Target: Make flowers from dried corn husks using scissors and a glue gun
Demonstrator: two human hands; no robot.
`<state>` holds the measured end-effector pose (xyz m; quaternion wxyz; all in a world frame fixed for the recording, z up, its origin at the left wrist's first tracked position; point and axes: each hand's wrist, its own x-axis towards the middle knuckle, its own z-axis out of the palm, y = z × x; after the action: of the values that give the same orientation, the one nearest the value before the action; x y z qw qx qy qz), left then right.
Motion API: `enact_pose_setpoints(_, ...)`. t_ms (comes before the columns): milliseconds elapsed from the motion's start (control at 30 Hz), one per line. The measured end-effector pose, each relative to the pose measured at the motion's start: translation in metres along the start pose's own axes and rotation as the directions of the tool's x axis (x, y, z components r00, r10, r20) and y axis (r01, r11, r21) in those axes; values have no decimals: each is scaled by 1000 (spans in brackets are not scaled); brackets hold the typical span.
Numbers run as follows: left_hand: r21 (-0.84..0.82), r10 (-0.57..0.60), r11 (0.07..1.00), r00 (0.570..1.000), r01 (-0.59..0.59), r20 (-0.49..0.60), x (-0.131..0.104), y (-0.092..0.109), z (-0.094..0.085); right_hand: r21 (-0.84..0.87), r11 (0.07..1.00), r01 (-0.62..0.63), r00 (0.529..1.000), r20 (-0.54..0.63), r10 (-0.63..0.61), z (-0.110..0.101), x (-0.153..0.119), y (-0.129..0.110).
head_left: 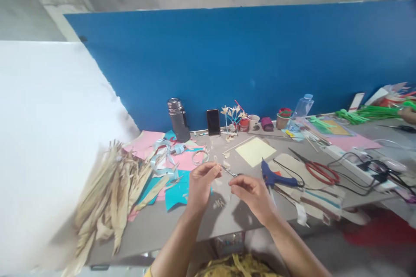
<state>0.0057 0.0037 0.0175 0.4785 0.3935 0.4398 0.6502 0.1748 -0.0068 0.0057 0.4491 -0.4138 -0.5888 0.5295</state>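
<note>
My left hand [202,184] is raised over the middle of the table, thumb and forefinger pinched together. Something small and pale seems to sit at those fingertips, too tiny to name. My right hand [252,194], a little to the right, is closed at the fingertips. A thin dark piece [229,172] spans the gap between both hands; its kind is unclear, and I cannot tell which hand grips it. Below them several small pale scraps [219,203] lie on the table. A blue glue gun [278,177] rests just right of my right hand.
Dried corn husks [112,199] are heaped on the left, beside blue paper [177,190]. Red-handled scissors [321,173] and a power strip [357,166] with cables lie right. A thermos [178,121], phone [213,122] and husk flowers [233,114] stand behind. Another person's hand [407,114] shows far right.
</note>
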Motion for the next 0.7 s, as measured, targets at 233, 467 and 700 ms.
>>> enact_pose_setpoints(233,-247,-135,959,990,142,47,9,3,-18,32,999,-19,995,96,16,29,0,27)
enact_pose_setpoints(467,-304,-269,902,950,306,158,2,0,-32,42,992,117,991,-63,-114,41,13,13)
enact_pose_setpoints(700,-336,-222,910,970,243,100,-12,-9,-30,-387,863,323,913,-114,-393,57,14,0)
